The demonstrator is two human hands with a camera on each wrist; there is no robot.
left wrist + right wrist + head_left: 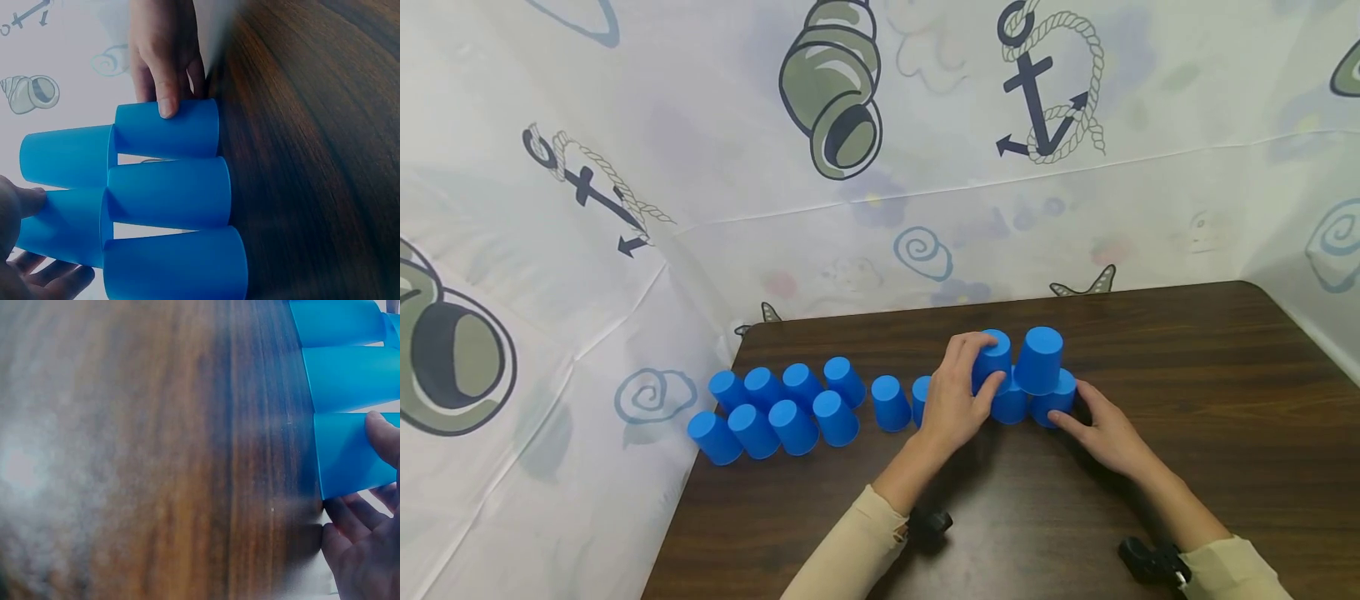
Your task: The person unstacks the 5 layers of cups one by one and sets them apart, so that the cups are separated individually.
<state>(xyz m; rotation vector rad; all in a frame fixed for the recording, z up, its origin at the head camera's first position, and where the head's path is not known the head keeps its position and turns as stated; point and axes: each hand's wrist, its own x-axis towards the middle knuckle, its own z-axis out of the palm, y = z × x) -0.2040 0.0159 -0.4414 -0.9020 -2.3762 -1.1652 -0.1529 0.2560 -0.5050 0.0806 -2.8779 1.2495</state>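
Observation:
Several blue plastic cups stand upside down in a two-tier stack. In the head view, my left hand [957,398] grips an upper cup [988,367], thumb on one side and fingers on the other. That upper cup [65,219] sits over the lower cups [172,192] in the left wrist view. Beside it stands another upper cup [1040,361]. My right hand [1111,432] holds the rightmost lower cup [1054,402], its thumb on the near side; the right wrist view shows this cup [347,453] standing on the table. My left hand hides part of the lower row.
To the left, several more upside-down blue cups [793,427] stand in two rows on the dark wooden table [1210,358]. A single cup [891,404] stands between them and the stack. Patterned white cloth [737,125] hangs behind and beside the table.

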